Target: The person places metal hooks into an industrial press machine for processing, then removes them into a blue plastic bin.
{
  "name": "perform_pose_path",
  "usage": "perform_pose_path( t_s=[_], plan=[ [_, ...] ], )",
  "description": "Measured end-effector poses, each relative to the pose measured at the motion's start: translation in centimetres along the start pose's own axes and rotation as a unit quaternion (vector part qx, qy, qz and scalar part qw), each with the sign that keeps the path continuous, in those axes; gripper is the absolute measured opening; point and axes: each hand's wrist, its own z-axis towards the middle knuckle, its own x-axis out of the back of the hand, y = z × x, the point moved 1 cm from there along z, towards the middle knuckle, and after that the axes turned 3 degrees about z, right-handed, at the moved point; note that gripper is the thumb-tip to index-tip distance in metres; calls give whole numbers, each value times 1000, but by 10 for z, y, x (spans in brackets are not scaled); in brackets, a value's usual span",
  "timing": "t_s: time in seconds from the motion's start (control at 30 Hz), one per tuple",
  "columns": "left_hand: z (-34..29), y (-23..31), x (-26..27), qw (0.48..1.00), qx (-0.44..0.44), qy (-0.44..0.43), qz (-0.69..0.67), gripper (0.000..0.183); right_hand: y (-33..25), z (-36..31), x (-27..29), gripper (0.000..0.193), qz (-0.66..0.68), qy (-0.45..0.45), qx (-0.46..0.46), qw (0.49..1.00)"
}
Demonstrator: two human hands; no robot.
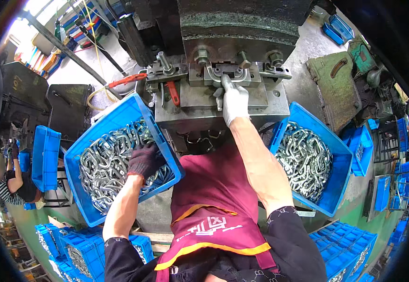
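Observation:
My left hand [145, 161], in a dark knitted glove, reaches into the blue bin [80, 190] at left. Its fingertips are lost among shiny bent metal rods [102, 162], so what it grips cannot be made out. At the press, my right hand [235, 101] wears a whitish glove. Its fingers are closed at the near edge of a U-shaped metal rod [212, 75] lying in the die [256, 89], under the heavy upper block of the press [242, 40]. The thumb side is bent in below the rod.
Another blue bin [338, 188] of bent rods stands at right. Red-handled pliers [127, 80] and a second red handle [173, 93] lie left of the die. Bolts [164, 61] jut up there. Stacked blue crates [80, 254] stand behind. A co-worker [19, 176] sits far left.

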Motion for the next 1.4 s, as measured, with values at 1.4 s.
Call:
perform_pose_path(
  t_s=[1.4],
  plan=[
    [-69, 54, 90, 857, -350, 371, -72, 35, 27, -128, 14, 30, -160, -230, -184, 942]
  ],
)
